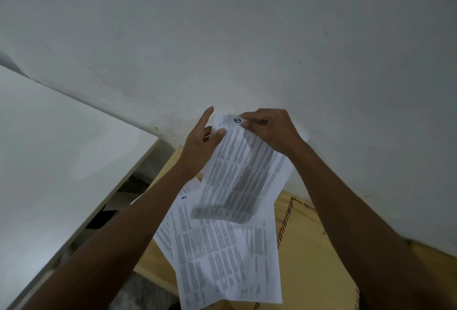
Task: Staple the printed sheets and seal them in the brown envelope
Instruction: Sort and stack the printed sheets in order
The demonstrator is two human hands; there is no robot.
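Both bare arms reach up and forward from the lower corners toward a grey-white painted wall (pixel 247 37). Between the hands hangs a white printed sheet covered in columns of small black text (pixel 243 173), raised in the air and tilted, its lower end blurred. A circled "1" shows at its top edge.

The right hand (pixel 268 129) pinches the sheet's top corner between thumb and fingertips, at about 1 o'clock from the sheet's middle. The left hand (pixel 204 141) is at 10 o'clock from the sheet's middle; its thumb rests against the paper's left edge while the index finger points up, loose and spread. Whether its other fingers grip the sheet from behind cannot be told.

Below, at 6 o'clock, more white printed sheets (pixel 222 255) lie overlapping and fanned, one marked "3". They rest on a brown paper envelope with a striped red-and-dark border (pixel 311 255), which lies flat on a light wooden surface (pixel 148 267). At 9 o'clock stands a white board with a pale wooden edge (pixel 61 148), slanting across the left side.
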